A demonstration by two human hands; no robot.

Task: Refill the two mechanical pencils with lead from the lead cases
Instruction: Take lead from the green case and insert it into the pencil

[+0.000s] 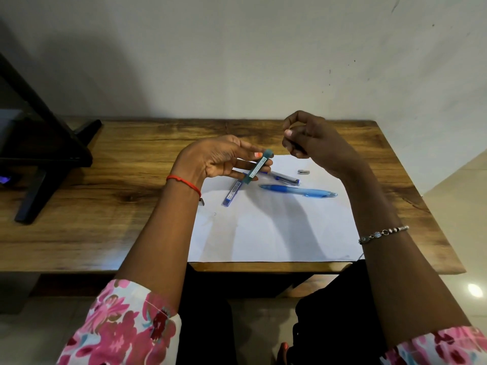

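Nearest, on the white paper sheet (276,233), I see a dark-blue plastic lead case (229,194) and a light-blue mechanical pencil (297,191) lying; above, the left hand (216,159) pinches a teal plastic lead case (259,167); the right hand (313,143) is raised apart, fingers curled; whether it holds anything I cannot tell.

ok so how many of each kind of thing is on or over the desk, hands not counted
lead cases: 2, one held in the left hand
pencils: 2
small metal cap: 1
sheet of paper: 1
total: 6
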